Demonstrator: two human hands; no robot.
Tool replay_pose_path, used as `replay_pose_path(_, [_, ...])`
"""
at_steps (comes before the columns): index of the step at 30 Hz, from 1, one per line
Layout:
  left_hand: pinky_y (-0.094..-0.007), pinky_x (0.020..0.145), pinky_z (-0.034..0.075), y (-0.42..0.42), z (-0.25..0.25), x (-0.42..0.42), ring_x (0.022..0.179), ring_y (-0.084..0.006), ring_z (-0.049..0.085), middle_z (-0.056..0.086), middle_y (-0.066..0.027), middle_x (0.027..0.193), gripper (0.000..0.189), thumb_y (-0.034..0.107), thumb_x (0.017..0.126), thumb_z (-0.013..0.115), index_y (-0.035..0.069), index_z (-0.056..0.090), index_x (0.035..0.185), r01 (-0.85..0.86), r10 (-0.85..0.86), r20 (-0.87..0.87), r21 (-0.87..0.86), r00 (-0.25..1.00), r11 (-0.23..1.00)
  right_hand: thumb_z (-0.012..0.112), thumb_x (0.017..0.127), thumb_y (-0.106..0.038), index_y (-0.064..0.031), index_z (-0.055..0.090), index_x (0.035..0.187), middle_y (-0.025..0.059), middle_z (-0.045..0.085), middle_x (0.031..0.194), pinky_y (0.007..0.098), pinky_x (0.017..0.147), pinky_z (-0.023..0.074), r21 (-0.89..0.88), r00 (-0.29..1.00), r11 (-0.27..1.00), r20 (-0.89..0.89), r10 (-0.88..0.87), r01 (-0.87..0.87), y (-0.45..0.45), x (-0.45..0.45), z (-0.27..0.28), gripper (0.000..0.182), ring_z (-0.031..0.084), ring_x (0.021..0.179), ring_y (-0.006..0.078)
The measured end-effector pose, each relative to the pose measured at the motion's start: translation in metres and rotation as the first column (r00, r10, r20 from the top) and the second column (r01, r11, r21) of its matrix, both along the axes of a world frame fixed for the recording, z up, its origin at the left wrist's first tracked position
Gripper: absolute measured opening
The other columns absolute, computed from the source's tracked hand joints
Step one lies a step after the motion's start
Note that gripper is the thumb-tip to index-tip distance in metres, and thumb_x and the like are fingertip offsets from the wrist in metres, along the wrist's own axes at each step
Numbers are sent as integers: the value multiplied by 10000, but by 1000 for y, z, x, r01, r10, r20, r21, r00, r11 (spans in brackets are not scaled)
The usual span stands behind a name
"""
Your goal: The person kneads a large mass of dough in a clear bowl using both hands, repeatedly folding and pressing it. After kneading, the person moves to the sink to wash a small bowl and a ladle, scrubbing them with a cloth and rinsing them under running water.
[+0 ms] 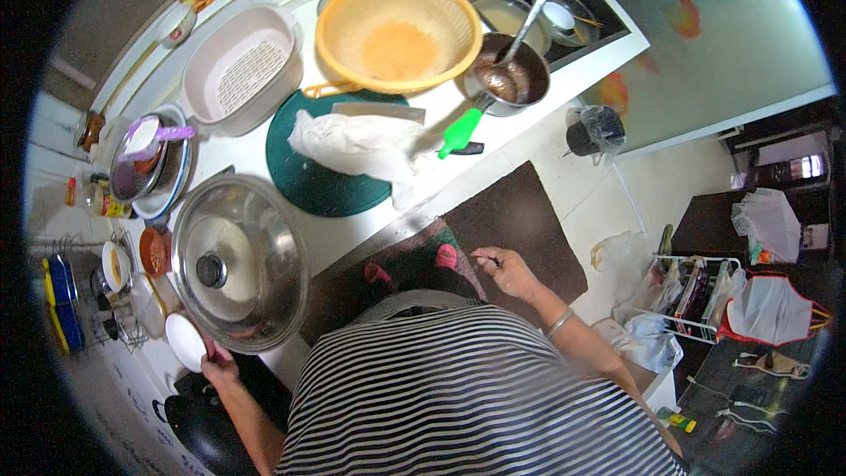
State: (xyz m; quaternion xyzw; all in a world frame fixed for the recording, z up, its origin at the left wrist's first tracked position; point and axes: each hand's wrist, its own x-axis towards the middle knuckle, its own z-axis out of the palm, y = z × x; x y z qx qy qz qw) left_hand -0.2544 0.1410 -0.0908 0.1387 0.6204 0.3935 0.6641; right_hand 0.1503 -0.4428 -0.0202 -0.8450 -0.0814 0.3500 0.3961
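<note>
My left hand [220, 367] holds a small white bowl or dish [186, 342] by its edge, low at the left beside a large pot with a lid [264, 258]. My right hand [509, 272] hangs over the floor mat with its fingers loosely curled and nothing visible in it. On the counter, a crumpled white cloth or bag [357, 142] lies across a round green cutting board [297, 178], partly over a broad metal blade [380, 111]. A saucepan [535, 82] with a green handle holds a ladle [529, 20] and brown residue.
A yellow plastic colander [400, 39] and a pale draining basket [244, 73] stand along the counter's back. Stacked bowls [142, 172] are at the left, and a black wok [205, 433] is below them. Pans sit on the dark stovetop. A dark mat [522, 231] covers the floor.
</note>
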Motion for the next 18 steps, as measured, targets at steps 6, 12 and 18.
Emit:
replay_pose_path(6, [-310, 838, 566, -6, 65, -5, 1035, -291, 594, 573, -201, 1184, 434, 195, 923, 331, -86, 463, 1226, 35, -41, 62, 95, 997, 995, 539, 921, -187, -25, 609, 1128, 122, 665, 951, 299, 728, 498, 79, 999, 997, -29, 22, -19, -27, 26, -15, 272, 628, 797, 193])
replay_pose_path(12, [-305, 874, 555, -17, 141, -7, 1090, -290, 538, 537, -189, 1210, 456, 213, 953, 326, -94, 399, 1282, 346, -187, -440, 315, 878, 884, 504, 948, -151, -34, 574, 1178, 75, 648, 921, 270, 608, 505, 193, 998, 981, -53, 28, -18, -98, 75, -20, 267, 576, 662, 128])
replay_pose_path(18, [-308, 933, 493, -90, 226, 76, 1125, -262, 518, 472, -182, 1296, 449, 205, 968, 345, -89, 358, 1308, 326, -261, -213, 379, 941, 866, 480, 906, -64, -9, 581, 1148, 84, 650, 929, 283, 670, 518, 307, 965, 918, -143, -217, 252, -233, 147, -11, 268, 580, 721, 138])
